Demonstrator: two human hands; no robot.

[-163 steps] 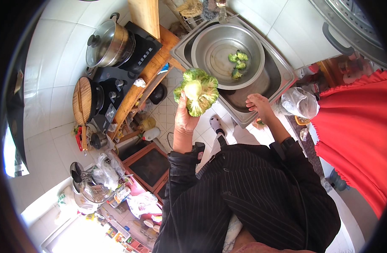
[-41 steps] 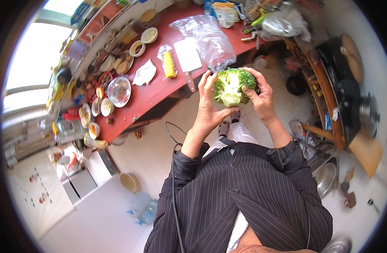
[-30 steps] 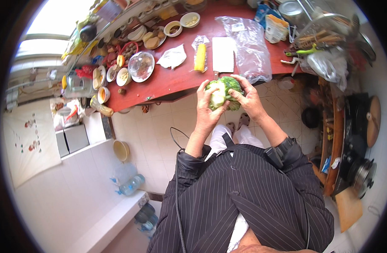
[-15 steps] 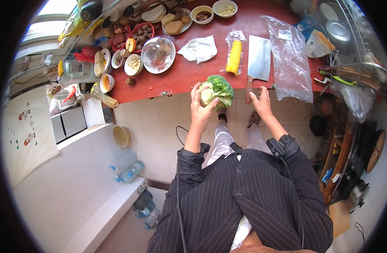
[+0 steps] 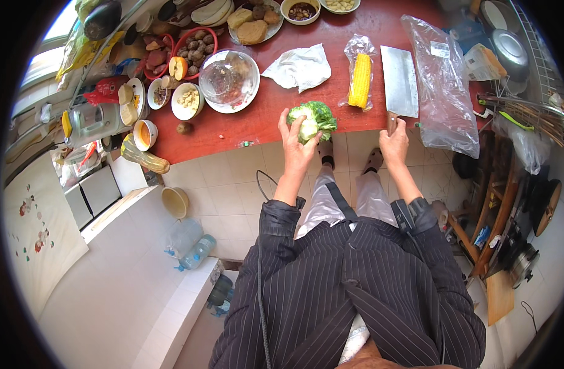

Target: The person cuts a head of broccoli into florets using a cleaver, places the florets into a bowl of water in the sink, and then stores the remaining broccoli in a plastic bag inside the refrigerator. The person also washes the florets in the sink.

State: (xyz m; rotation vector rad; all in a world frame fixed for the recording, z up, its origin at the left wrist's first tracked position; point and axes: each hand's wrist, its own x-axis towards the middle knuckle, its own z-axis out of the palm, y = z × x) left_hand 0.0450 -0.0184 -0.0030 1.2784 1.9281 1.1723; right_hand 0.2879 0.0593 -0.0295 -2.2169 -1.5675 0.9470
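A head of broccoli [image 5: 319, 117] is gripped in my left hand [image 5: 296, 142], just off the near edge of the red table, with its pale cut stem side turned toward the fingers. My right hand [image 5: 393, 144] is closed round the wooden handle of a cleaver [image 5: 400, 81], whose broad blade lies flat on the table, pointing away from me. Left of the blade rests a yellow corn cob [image 5: 360, 80] in clear wrap. A large clear plastic bag [image 5: 445, 92] lies to the blade's right. Crumpled white paper or plastic [image 5: 299, 67] sits beyond the broccoli.
At the left stand a plate under a clear cover [image 5: 229, 80], a bowl of pale pieces [image 5: 186, 101], an orange-filled bowl [image 5: 145, 134] and a long squash [image 5: 145, 155] at the edge. Red baskets [image 5: 196, 49] hold roots. Skewers [image 5: 531, 106] and a wire rack [image 5: 543, 55] crowd the right.
My right hand has gone from open beside the cleaver's handle to closed round it. The broccoli has tilted in my left hand. The view has shifted slightly.
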